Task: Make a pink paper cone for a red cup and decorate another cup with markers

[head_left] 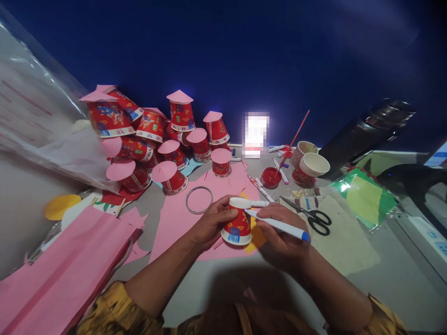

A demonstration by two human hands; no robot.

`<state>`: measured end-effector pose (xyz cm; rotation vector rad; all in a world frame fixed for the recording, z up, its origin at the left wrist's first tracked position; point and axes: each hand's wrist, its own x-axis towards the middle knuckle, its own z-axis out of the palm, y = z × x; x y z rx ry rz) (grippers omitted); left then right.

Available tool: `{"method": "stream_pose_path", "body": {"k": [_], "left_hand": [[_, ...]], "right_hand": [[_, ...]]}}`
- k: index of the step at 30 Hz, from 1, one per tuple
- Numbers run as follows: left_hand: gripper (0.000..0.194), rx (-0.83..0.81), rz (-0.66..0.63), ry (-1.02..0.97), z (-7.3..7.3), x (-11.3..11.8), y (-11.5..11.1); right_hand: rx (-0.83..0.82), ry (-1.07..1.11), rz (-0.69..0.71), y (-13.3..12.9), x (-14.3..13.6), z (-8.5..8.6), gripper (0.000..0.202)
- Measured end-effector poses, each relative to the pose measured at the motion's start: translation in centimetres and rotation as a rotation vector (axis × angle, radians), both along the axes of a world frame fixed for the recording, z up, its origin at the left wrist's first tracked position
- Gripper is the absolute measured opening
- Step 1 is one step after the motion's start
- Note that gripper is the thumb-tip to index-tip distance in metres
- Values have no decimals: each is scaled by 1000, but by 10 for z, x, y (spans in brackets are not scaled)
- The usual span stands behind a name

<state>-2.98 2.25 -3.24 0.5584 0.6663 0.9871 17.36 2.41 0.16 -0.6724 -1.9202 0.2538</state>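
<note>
My left hand [213,222] is closed around a red printed paper cup [239,228], held upside down with its white rim at the bottom. Blue marks show on the cup near that rim. In my right hand [284,235] is a white marker pen [275,223] with a blue end. The pen's tip points at the cup's upper right side; whether it touches cannot be made out. Under both hands lies pink paper [174,232] with a yellow piece [257,239] on it. A grey ring [187,200] rests on the pink sheet, left of the cup.
Several red cups with pink cone tops [179,111] crowd the back left. Black scissors [319,222], a red pot [270,177] with a stick, stacked cups [314,165] and a dark flask [370,130] are on the right. A pink paper bag [66,270] lies front left.
</note>
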Motion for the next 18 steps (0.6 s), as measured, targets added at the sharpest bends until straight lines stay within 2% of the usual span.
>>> {"method": "stream_pose_path", "body": {"k": [18], "left_hand": [[51,8,4,5,2,1,-1]], "right_hand": [[-22,-3,10,-1,-1,0,12]]}}
